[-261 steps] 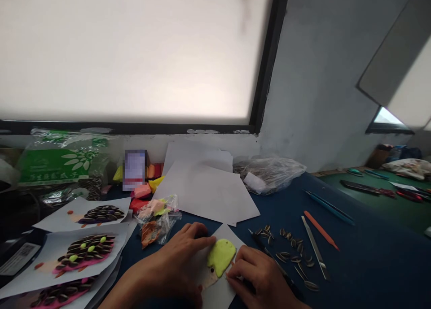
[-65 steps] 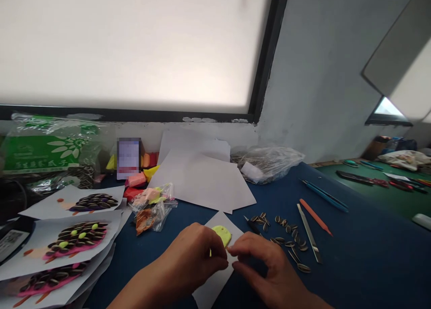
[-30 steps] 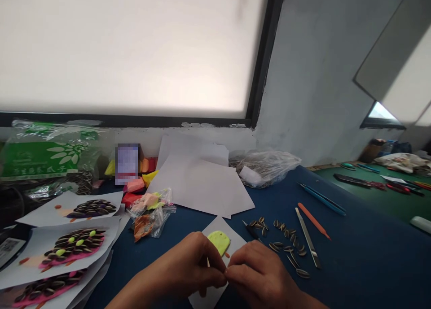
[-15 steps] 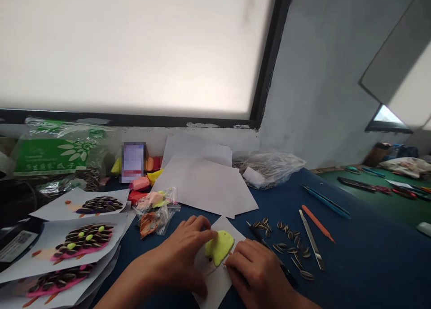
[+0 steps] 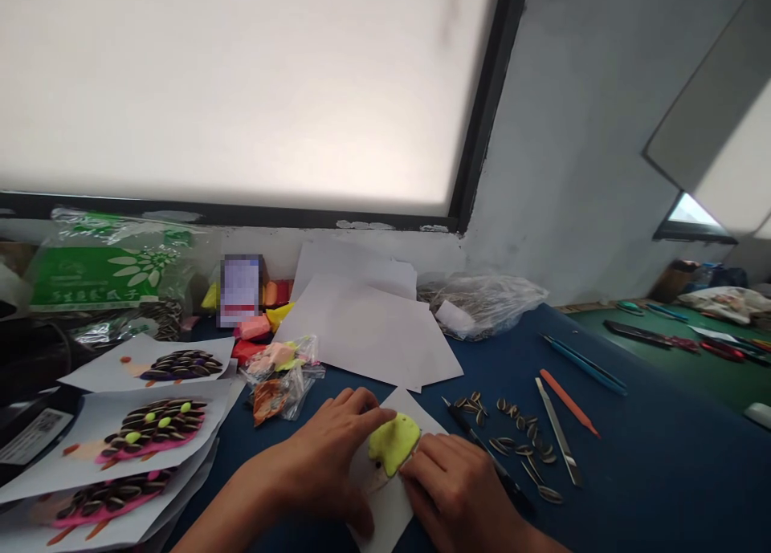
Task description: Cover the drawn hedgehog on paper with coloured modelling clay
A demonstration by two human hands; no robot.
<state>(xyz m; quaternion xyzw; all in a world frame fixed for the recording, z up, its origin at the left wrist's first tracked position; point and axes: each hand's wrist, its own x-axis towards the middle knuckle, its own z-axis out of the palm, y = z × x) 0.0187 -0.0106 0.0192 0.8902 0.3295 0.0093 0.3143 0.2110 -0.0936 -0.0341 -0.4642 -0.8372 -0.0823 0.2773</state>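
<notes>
A yellow-green piece of soft clay (image 5: 394, 443) lies flattened on a white sheet of paper (image 5: 391, 514), with a small dark dot and a pale part along its lower left. My left hand (image 5: 328, 449) rests at its left side, the index fingertip touching the clay's upper edge and the thumb spread apart on the paper. At the lower right edge of the clay, my right hand (image 5: 454, 477) has its fingers curled and pressed together; what they pinch is hidden. A dark pen (image 5: 491, 457) lies just beyond the right hand, beside loose striped sunflower seeds (image 5: 521, 433).
Right of the seeds lie a metal blade tool (image 5: 559, 433), an orange stick tool (image 5: 569, 402) and blue tweezers (image 5: 584, 364). Finished seed-and-clay hedgehog pictures (image 5: 153, 433) are stacked at left. Clay packets (image 5: 271, 396), white paper sheets (image 5: 367, 328) and a plastic bag (image 5: 491, 300) stand behind.
My right fingers have shifted slightly along the clay's lower right edge. My left hand stays nearly where it was, fingertip on the clay. The whole view has moved a little.
</notes>
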